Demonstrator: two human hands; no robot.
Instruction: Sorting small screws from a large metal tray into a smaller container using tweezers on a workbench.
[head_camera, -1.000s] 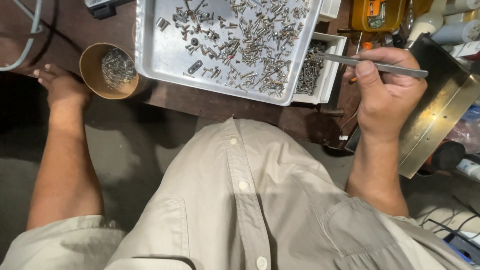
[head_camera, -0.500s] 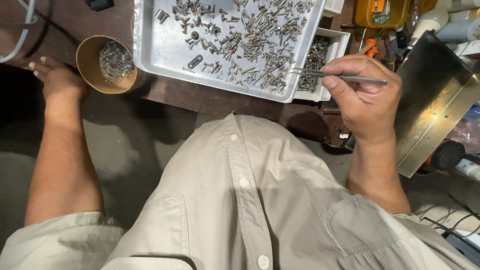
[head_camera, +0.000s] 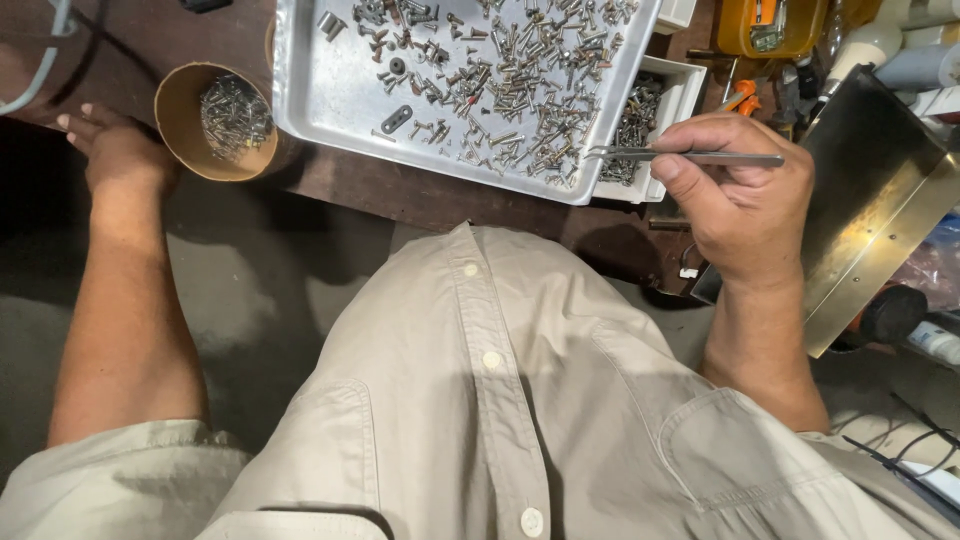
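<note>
right hand pinches tweezers over tray of screws | left hand rests flat, fingers spread, by cup

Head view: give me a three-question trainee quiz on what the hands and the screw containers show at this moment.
1. True or false: the right hand holds tweezers whose tips reach over the near right corner of the metal tray.
2. What does the left hand rest beside?
A. a white bin
B. a round cup of screws
C. a yellow tool
3. Fill in: the white bin at the tray's right side holds ____.

Key
1. True.
2. B: the cup sits just right of the left hand; whether they touch cannot be told.
3. Screws.
</note>
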